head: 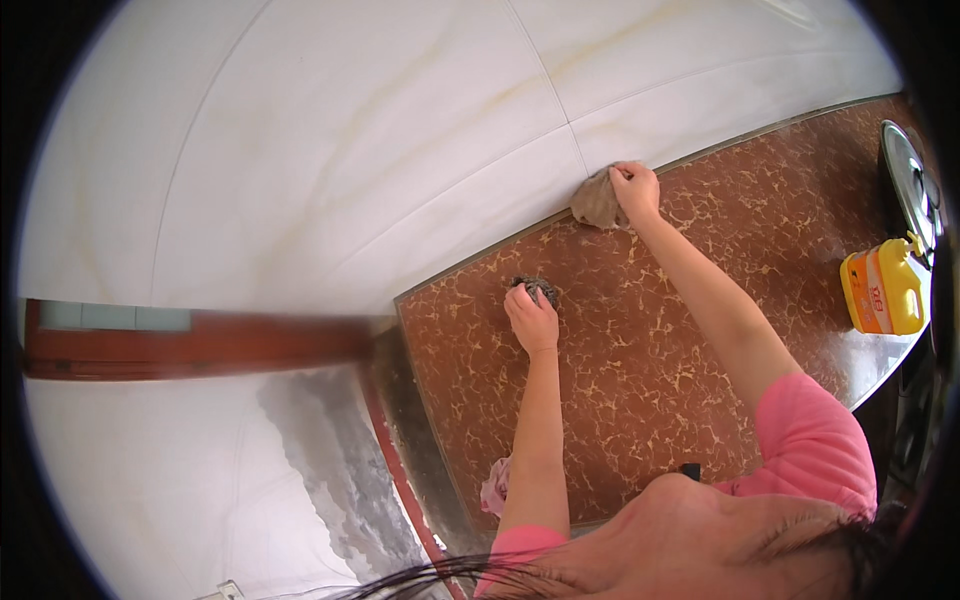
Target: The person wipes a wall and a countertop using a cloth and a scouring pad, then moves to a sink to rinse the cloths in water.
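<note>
My left hand [534, 319] grips a dark grey scouring pad [541, 285], which looks like steel wool, on the brown marbled countertop [600, 345]. Farther up and to the right, my right hand [637, 191] holds a crumpled tan cloth [598, 201]. The cloth lies at the seam where the countertop meets the white tiled wall [420, 150], touching both. Part of the pad is hidden under my left fingers.
On the right stand a yellow jug [885, 289] with an orange label and a pot with a glass lid [909, 184]. Beside my left forearm lies a pink cloth [495, 486]. A red door frame [210, 343] and a patchy wall [330, 450] are at the left.
</note>
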Action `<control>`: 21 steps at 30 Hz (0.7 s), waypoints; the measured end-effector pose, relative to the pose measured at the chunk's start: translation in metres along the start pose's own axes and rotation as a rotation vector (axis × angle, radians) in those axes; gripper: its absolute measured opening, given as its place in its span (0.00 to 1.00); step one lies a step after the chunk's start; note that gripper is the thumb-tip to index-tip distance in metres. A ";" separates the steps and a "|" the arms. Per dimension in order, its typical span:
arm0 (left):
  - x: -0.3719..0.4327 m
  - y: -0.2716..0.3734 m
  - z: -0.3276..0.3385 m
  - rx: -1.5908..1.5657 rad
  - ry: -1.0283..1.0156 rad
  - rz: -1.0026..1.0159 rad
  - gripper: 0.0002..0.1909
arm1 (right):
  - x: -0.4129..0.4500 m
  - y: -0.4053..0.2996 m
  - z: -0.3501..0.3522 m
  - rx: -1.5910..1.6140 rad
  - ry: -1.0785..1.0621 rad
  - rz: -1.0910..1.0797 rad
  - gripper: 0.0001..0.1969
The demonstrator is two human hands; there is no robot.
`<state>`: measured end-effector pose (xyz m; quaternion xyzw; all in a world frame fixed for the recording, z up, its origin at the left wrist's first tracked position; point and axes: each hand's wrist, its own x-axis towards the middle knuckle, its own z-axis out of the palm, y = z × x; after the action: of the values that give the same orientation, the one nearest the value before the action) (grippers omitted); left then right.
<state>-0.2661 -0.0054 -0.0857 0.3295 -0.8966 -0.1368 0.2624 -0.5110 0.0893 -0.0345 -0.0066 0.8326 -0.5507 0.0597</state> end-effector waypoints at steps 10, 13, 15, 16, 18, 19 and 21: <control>-0.004 -0.008 0.000 -0.018 0.000 0.017 0.15 | -0.015 -0.018 -0.002 0.036 0.026 -0.097 0.12; -0.006 0.004 0.008 -0.052 0.054 0.056 0.14 | 0.017 0.037 0.002 0.100 -0.095 0.140 0.13; -0.001 0.003 0.005 -0.018 0.000 0.037 0.15 | 0.025 0.033 -0.009 0.175 -0.101 0.297 0.13; 0.001 0.001 0.004 -0.013 0.000 0.040 0.15 | 0.020 0.029 -0.020 0.205 -0.133 0.214 0.13; -0.001 -0.004 0.006 -0.026 0.020 0.055 0.15 | 0.010 0.021 -0.053 0.342 -0.189 0.084 0.15; -0.006 -0.012 0.004 -0.016 0.016 0.046 0.15 | -0.010 -0.004 -0.085 0.322 -0.225 0.113 0.16; -0.001 -0.009 0.007 -0.034 0.018 0.041 0.15 | -0.006 0.021 -0.152 0.366 -0.217 0.114 0.14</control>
<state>-0.2646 -0.0110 -0.0955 0.3077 -0.8983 -0.1435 0.2790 -0.5201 0.2371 0.0057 -0.0079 0.7066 -0.6843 0.1800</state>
